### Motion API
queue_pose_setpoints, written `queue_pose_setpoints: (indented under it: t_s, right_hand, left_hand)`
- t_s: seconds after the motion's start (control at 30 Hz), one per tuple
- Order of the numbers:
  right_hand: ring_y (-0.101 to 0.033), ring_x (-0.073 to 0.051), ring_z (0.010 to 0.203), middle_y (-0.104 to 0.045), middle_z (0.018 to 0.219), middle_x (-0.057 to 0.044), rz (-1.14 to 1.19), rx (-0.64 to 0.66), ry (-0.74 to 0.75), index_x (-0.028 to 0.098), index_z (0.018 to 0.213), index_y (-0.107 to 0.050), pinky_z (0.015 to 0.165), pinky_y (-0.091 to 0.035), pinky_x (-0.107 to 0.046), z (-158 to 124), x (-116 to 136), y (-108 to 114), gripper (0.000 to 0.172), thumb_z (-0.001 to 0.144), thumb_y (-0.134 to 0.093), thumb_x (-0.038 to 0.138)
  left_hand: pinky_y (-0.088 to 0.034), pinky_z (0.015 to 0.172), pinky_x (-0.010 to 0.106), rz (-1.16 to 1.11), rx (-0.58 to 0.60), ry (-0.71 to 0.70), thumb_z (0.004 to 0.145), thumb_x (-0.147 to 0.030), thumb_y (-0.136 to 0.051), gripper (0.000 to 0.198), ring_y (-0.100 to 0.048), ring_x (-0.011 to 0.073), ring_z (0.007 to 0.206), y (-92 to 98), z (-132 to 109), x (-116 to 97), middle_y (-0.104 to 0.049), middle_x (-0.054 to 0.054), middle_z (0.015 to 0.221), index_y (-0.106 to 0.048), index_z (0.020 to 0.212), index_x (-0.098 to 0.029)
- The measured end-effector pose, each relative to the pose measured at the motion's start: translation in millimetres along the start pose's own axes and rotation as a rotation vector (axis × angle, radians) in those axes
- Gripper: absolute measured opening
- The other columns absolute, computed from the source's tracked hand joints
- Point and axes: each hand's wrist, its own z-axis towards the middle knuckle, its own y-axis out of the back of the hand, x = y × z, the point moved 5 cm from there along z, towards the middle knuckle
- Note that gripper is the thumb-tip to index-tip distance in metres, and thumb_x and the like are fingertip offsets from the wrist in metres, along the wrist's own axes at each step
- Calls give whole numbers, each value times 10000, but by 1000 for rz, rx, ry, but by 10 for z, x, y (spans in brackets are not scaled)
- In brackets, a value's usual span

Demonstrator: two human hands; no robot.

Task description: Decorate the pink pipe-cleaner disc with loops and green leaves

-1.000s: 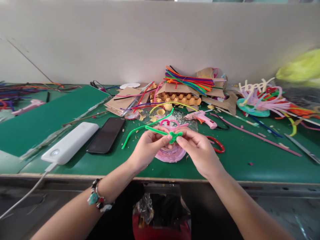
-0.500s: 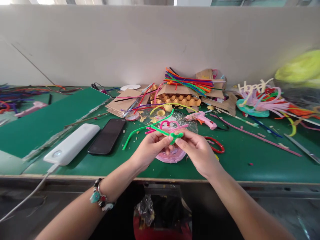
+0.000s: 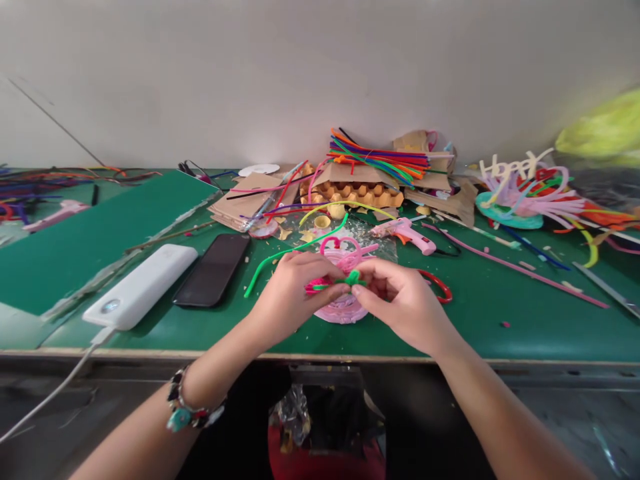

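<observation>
Green worktop (image 3: pixel 500 333): littered with craft stock, wall behind. At the back, a cardboard pile (image 3: pixel 250 200), an egg tray (image 3: pixel 360 195) and a bundle of coloured pipe cleaners (image 3: pixel 380 157). Left of centre, a white power bank (image 3: pixel 143 283) lies beside a black phone (image 3: pixel 213 269), the two just apart. A pink glue gun (image 3: pixel 405 235) lies right of centre; red scissors (image 3: pixel 440 285) sit just beyond the right hand.

Left hand (image 3: pixel 287 293) and right hand (image 3: pixel 403 300) are drawn together over the near middle of the worktop, above a pink coiled piece (image 3: pixel 340 310). Both pinch a green pipe cleaner (image 3: pixel 353 279) between fingertips, a small knot or loop showing between them; a pink strand (image 3: pixel 317 288) sits at the left fingers. Whether it is wound into the green cannot be told.

Judgement: the step in hand appears to be twisting the green pipe cleaner into a small shape. The next move would call for a firm fingertip pinch at the knot while the free end is turned.
</observation>
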Motion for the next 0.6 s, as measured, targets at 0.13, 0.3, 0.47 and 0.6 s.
queue_pose_setpoints:
  t_s: [0.13, 0.3, 0.47, 0.6]
  right_hand:
    - [-490, -80, 535, -532, 623, 24, 7, -45, 19, 172, 824, -558, 481, -414, -199, -10, 22, 15, 87, 758, -533, 221]
    - [-552, -111, 639, -591, 731, -5, 86, -91, 17, 184, 846, -568, 558, -466, -224, -22, 28, 10, 119, 746, -560, 248]
    - [-538, -98, 610, -570, 706, 7, 317, -89, -54, 192, 858, -562, 544, -462, -225, 15, -29, -28, 158, 722, -585, 270]
    - [-522, -84, 588, -545, 684, 23, 492, -34, -68, 199, 887, -529, 556, -464, -227, 37, -30, -107, 227, 711, -597, 325]
  left_hand:
    - [-399, 573, 207, -286, 45, 155, 762, -227, -556, 145, -517, 104, 592, -48, 13, 42, -584, -16, 604, -579, 637, -157]
    - [-348, 456, 172, -587, 104, 296, 756, -234, -527, 169, -424, 67, 479, -96, -5, 45, -481, -40, 522, -526, 615, -141]
    - [-322, 431, 163, -614, 3, 337, 744, -251, -551, 180, -401, 56, 461, -99, -14, 76, -452, -49, 508, -513, 604, -145]
    - [-339, 436, 162, -592, -151, 321, 754, -238, -536, 163, -407, 54, 452, -72, -22, 103, -455, -59, 504, -504, 615, -158]
